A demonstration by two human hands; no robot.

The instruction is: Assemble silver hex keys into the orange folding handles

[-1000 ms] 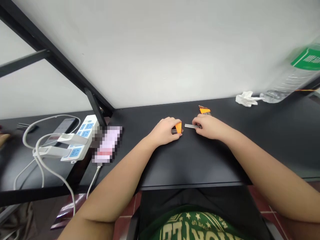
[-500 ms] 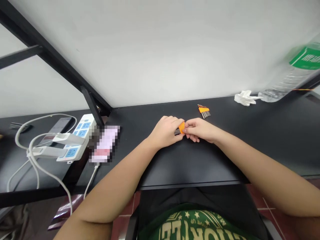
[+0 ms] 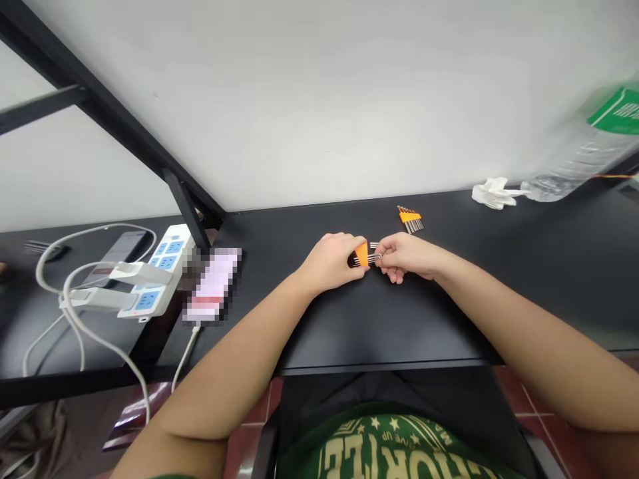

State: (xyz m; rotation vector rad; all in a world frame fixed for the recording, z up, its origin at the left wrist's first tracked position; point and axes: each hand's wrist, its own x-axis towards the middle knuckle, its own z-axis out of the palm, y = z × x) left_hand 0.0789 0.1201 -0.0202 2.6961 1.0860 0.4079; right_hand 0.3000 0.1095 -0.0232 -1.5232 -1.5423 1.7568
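Note:
My left hand (image 3: 337,261) is closed around an orange holder (image 3: 362,254), thumb and fingers at its two edges. Thin metal hex keys (image 3: 372,258) run through the holder and stick out on both sides. With fingertips pinched, my right hand (image 3: 399,256) grips the bent ends of the keys just right of the holder. Which of the keys it grips is partly hidden by the fingers. Beyond my right hand lies a second orange holder (image 3: 410,217) with a row of metal pieces through it.
To the left, a phone (image 3: 213,283) with a blurred screen lies by a white power strip (image 3: 162,266) with plugs and cables. Another phone (image 3: 120,256) rests behind the cables. A crumpled tissue (image 3: 493,193) and a clear plastic bottle (image 3: 574,166) are at the back right.
My right hand has drawn a little to the right, away from the orange holder. More of the hex keys now shows on the holder's right side. My left hand stays on the holder.

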